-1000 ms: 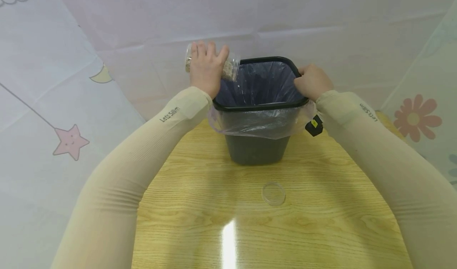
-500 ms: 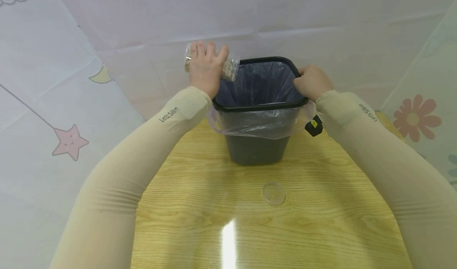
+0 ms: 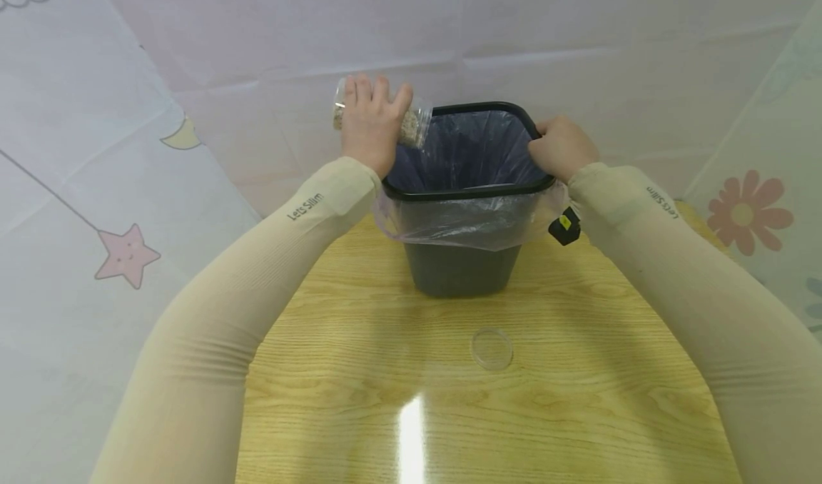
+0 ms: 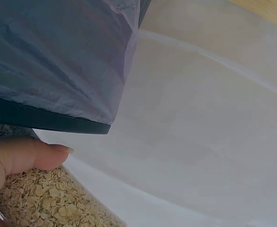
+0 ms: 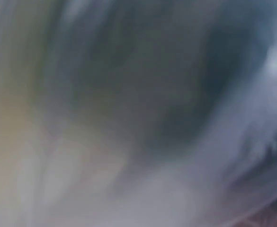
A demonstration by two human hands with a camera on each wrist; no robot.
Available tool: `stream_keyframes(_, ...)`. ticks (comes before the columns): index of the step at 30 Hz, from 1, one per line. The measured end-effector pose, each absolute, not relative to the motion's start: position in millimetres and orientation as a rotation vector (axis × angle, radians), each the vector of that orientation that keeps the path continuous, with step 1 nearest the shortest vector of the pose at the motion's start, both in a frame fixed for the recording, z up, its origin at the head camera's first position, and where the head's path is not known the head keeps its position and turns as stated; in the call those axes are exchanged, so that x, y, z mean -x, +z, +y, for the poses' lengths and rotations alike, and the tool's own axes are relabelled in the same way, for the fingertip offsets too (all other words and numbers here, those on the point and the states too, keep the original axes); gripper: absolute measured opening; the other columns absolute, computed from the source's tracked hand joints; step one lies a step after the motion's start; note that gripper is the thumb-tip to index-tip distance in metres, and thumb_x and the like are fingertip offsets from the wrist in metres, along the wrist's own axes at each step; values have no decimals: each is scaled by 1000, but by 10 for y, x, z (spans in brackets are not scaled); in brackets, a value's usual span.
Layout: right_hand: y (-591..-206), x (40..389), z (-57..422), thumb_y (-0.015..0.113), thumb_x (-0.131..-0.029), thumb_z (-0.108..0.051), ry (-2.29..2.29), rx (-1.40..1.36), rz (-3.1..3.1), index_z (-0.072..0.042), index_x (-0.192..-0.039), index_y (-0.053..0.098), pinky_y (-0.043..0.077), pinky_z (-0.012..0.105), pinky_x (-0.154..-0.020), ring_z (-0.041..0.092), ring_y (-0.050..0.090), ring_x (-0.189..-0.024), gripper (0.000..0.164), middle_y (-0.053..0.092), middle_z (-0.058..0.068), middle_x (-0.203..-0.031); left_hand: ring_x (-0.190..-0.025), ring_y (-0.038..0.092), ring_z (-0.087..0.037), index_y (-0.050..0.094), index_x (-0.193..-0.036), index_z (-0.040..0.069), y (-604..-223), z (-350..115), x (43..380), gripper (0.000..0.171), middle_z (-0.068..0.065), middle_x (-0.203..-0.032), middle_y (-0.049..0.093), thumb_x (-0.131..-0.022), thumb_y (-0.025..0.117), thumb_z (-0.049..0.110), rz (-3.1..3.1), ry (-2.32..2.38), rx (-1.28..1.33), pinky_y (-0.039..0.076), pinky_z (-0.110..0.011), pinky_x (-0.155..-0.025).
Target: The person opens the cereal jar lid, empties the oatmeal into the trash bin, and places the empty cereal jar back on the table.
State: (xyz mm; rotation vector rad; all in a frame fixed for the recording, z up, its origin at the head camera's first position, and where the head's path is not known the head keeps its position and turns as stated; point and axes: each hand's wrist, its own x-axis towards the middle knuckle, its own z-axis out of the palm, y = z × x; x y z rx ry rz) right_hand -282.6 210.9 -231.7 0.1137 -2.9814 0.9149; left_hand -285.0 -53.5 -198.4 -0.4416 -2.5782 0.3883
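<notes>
My left hand (image 3: 372,130) grips a clear plastic jar (image 3: 414,121) of oat flakes, tipped on its side with its mouth over the left rim of a dark trash bin (image 3: 464,273). In the left wrist view the oat flakes (image 4: 50,201) show through the jar wall, below the thumb and the bin's rim. On the other side, my right hand (image 3: 565,147) holds the bin's right rim, with the fingers partly hidden. A thin plastic liner (image 3: 462,223) covers the bin's inside and folds over its rim. The right wrist view is a blur of liner.
A clear round lid (image 3: 491,348) lies on the wooden table (image 3: 359,398) in front of the bin. The black device (image 3: 565,227) hangs below my right wrist. Pale printed sheets (image 3: 289,34) stand close behind the bin and along both sides.
Almost nothing differs. The jar stays tipped over the bin's left side with only a tiny shift of my left hand, and my right hand keeps its place on the rim.
</notes>
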Motion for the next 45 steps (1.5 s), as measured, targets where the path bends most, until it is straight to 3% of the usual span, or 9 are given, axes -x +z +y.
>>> stream_keyframes(7, -2319, 2832, 2112, 33, -89, -7, 905, -125, -2971, 6, -134, 51, 37, 42, -69, 35, 48, -92, 50, 51, 27, -134, -135, 31, -46, 37, -137, 11, -1985, -533, 2848, 55, -24, -138, 41, -87, 53, -5, -2582, 416, 448, 15, -51, -116)
stream_keyframes(15, -2345, 2843, 2103, 37, -88, -6, 892, -124, -2935, 2, -100, 58, 34, 37, -59, 31, 46, -76, 26, 58, 19, -100, -134, 32, -46, 39, -135, 11, -2005, -546, 2861, 54, -23, -136, 43, -85, 52, -7, -2551, 400, 457, 16, -51, -116)
stream_keyframes(18, -2344, 2840, 2092, 37, -87, -6, 885, -116, -2930, 0, -94, 57, 33, 36, -58, 30, 46, -74, 22, 56, 17, -92, -134, 32, -45, 39, -135, 11, -2009, -551, 2863, 55, -23, -137, 43, -85, 52, -7, -2550, 396, 454, 16, -50, -116)
stream_keyframes(21, -2331, 2841, 2104, 36, -88, -6, 892, -110, -2953, 4, -115, 61, 35, 38, -61, 32, 48, -82, 38, 60, 22, -113, -134, 32, -45, 39, -136, 11, -2012, -553, 2863, 54, -22, -137, 43, -86, 52, -6, -2547, 396, 451, 16, -50, -116)
stream_keyframes(25, -2328, 2848, 2120, 34, -89, -7, 895, -111, -2973, 4, -135, 52, 35, 39, -64, 34, 48, -89, 51, 52, 26, -134, -134, 33, -45, 39, -135, 11, -2019, -551, 2859, 54, -23, -137, 43, -86, 53, -6, -2539, 401, 451, 17, -51, -116)
stream_keyframes(28, -2343, 2857, 2117, 35, -89, -7, 884, -111, -2959, 4, -124, 58, 35, 38, -61, 34, 48, -85, 44, 57, 25, -124, -133, 33, -45, 40, -135, 11, -2028, -549, 2857, 54, -23, -136, 44, -86, 54, -6, -2527, 399, 455, 18, -50, -116)
stream_keyframes(32, -2349, 2870, 2120, 35, -89, -7, 881, -107, -2955, 4, -122, 59, 33, 36, -59, 33, 48, -82, 43, 56, 25, -128, -132, 34, -45, 41, -134, 10, -2040, -551, 2857, 53, -23, -135, 45, -85, 54, -7, -2506, 387, 462, 19, -50, -116)
stream_keyframes(41, -2334, 2857, 2130, 33, -90, -8, 911, -108, -2989, 3, -145, 39, 38, 46, -75, 38, 49, -108, 57, 36, 26, -147, -132, 34, -44, 41, -133, 10, -2048, -561, 2848, 54, -22, -134, 46, -84, 52, -8, -2508, 380, 460, 18, -50, -116)
stream_keyframes(45, -2337, 2850, 2133, 33, -89, -7, 918, -111, -2983, 2, -146, 38, 38, 42, -69, 37, 49, -103, 57, 36, 26, -148, -132, 34, -44, 40, -133, 10, -2045, -559, 2849, 54, -22, -134, 45, -84, 51, -9, -2515, 377, 462, 16, -50, -116)
